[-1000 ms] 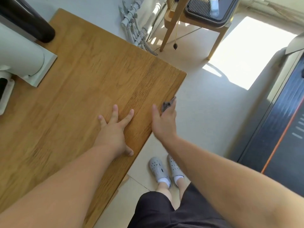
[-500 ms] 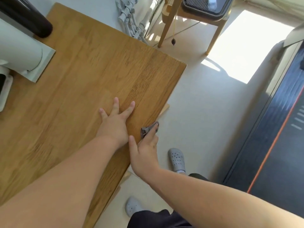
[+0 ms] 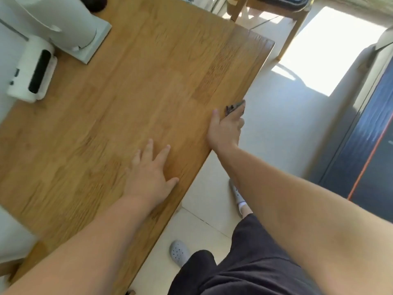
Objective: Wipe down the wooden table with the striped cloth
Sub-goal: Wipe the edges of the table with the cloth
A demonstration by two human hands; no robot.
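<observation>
Wood grain fills the table (image 3: 131,86). The right hand (image 3: 225,129) grips its right edge, thumb on top, fingers curled over the side and pinching the cloth (image 3: 234,107), a small grey scrap peeking out above the fingertips. The left hand (image 3: 150,175) lies flat on the top nearby, fingers spread. A white device (image 3: 32,75) sits far left.
</observation>
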